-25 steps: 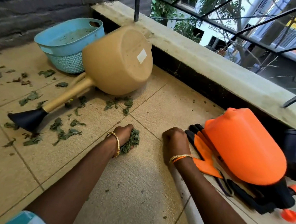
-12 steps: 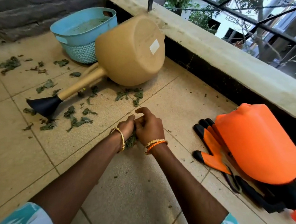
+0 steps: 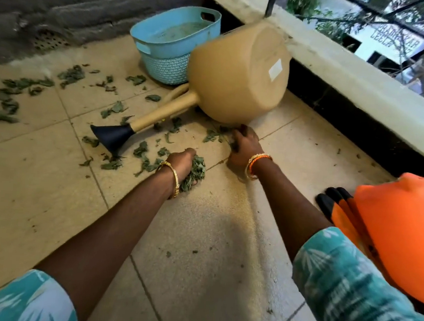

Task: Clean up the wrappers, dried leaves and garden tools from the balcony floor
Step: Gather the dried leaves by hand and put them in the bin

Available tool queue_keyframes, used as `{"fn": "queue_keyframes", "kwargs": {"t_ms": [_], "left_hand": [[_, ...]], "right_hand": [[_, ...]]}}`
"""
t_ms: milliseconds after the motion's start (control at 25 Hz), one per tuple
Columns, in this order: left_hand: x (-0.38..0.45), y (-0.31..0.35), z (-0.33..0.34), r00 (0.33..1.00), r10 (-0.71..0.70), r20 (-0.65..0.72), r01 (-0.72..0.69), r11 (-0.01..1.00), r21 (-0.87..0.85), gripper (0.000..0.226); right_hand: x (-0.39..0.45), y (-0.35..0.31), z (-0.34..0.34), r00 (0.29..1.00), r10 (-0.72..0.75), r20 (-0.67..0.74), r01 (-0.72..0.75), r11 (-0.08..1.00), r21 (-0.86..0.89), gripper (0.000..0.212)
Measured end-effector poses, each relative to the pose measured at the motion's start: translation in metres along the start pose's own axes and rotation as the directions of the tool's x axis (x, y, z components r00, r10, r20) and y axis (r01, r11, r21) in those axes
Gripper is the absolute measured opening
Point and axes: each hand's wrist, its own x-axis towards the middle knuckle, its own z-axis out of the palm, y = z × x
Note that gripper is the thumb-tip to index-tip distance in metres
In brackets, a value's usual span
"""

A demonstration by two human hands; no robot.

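My left hand [image 3: 182,162] grips a bunch of dried green leaves [image 3: 195,171] low over the tiled floor. My right hand [image 3: 244,147] reaches forward and curls its fingers over loose leaves [image 3: 214,135] right under a tan watering can [image 3: 237,72], which lies on its side with its black spout head [image 3: 112,136] pointing left. More dried leaves [image 3: 7,96] lie scattered over the tiles to the left. A light blue basket [image 3: 174,40] stands behind the can near the wall.
An orange watering can [image 3: 402,223] lies at the right over orange and black gloves [image 3: 333,206]. A low concrete ledge [image 3: 362,78] with a railing bounds the far side. A dark wall with a floor drain [image 3: 46,39] stands at the back left.
My right hand left my left hand and reached forward to the leaves under the tan can. My left hand keeps its bunch. The view shifted nearer the can.
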Motion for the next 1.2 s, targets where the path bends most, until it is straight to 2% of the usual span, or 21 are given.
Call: {"fn": "queue_keyframes", "kwargs": {"t_ms": [40, 120, 200, 240, 360, 440, 560, 640, 720, 800, 880, 960, 1000, 1080, 1120, 1200], "left_hand": [[0.003, -0.002, -0.005, 1.0, 0.0, 0.002, 0.0, 1.0, 0.002, 0.037], [0.006, -0.008, -0.011, 1.0, -0.01, 0.007, 0.01, 1.0, -0.005, 0.032], [0.007, -0.014, -0.013, 1.0, -0.03, 0.003, 0.03, 0.999, -0.031, 0.031], [0.008, -0.016, -0.013, 0.999, -0.041, 0.003, 0.041, 0.998, -0.037, 0.032], [0.003, -0.017, -0.011, 1.0, -0.027, 0.004, 0.027, 0.999, -0.019, 0.032], [0.001, -0.017, -0.009, 0.999, -0.017, 0.029, 0.017, 1.0, 0.001, 0.037], [-0.004, -0.017, -0.004, 0.999, 0.003, 0.046, -0.006, 0.998, 0.07, 0.039], [-0.009, -0.018, 0.001, 0.999, 0.015, 0.039, -0.02, 0.991, 0.133, 0.032], [-0.014, -0.02, 0.003, 0.998, 0.025, 0.052, -0.033, 0.988, 0.151, 0.027], [-0.014, -0.024, 0.001, 0.997, 0.03, 0.072, -0.038, 0.994, 0.104, 0.026], [-0.013, -0.029, -0.007, 0.998, 0.03, 0.063, -0.034, 0.998, 0.059, 0.03], [-0.011, -0.032, -0.016, 1.0, 0.016, 0.026, -0.017, 0.999, 0.027, 0.041], [-0.011, -0.033, -0.02, 1.0, 0.013, 0.012, -0.014, 1.0, 0.028, 0.042], [-0.012, -0.035, -0.026, 0.999, 0.033, -0.026, -0.033, 0.999, 0.034, 0.027], [-0.012, -0.037, -0.028, 0.998, 0.043, -0.052, -0.041, 0.998, 0.039, 0.022], [-0.009, -0.043, -0.029, 0.996, 0.035, -0.082, -0.032, 0.998, 0.045, 0.026]], "right_hand": [[0.002, 0.001, 0.002, 0.999, -0.034, -0.015, 0.034, 0.999, 0.027, 0.055], [-0.003, 0.006, 0.008, 0.984, -0.11, -0.137, 0.109, 0.994, -0.014, 0.035], [-0.015, 0.012, 0.014, 0.968, -0.133, -0.212, 0.128, 0.991, -0.037, 0.026], [-0.021, 0.014, 0.015, 0.966, -0.114, -0.232, 0.118, 0.993, 0.006, 0.024], [-0.041, 0.006, -0.003, 0.952, 0.027, -0.306, 0.069, 0.952, 0.298, 0.022], [-0.06, -0.01, -0.016, 0.97, 0.025, -0.242, 0.079, 0.907, 0.413, 0.019], [-0.081, -0.03, -0.022, 0.998, -0.061, 0.0, 0.052, 0.854, 0.518, 0.02], [-0.08, -0.031, -0.017, 1.0, 0.001, 0.02, -0.012, 0.83, 0.558, 0.025], [-0.073, -0.027, -0.01, 0.991, 0.132, -0.023, -0.094, 0.806, 0.584, 0.023], [-0.066, -0.018, -0.005, 0.972, 0.225, -0.072, -0.152, 0.828, 0.54, 0.018], [-0.064, -0.012, 0.0, 0.978, 0.194, -0.074, -0.146, 0.895, 0.422, 0.021], [-0.071, -0.015, 0.008, 0.997, 0.067, -0.039, -0.054, 0.961, 0.272, 0.029], [-0.079, -0.019, 0.012, 1.0, 0.002, 0.008, -0.004, 0.982, 0.19, 0.041], [-0.097, -0.028, 0.028, 0.99, -0.098, 0.104, 0.1, 0.995, -0.012, 0.06], [-0.106, -0.033, 0.037, 0.981, -0.15, 0.119, 0.16, 0.984, -0.078, 0.059], [-0.121, -0.036, 0.053, 0.966, -0.252, 0.049, 0.254, 0.967, -0.029, 0.047]]}}
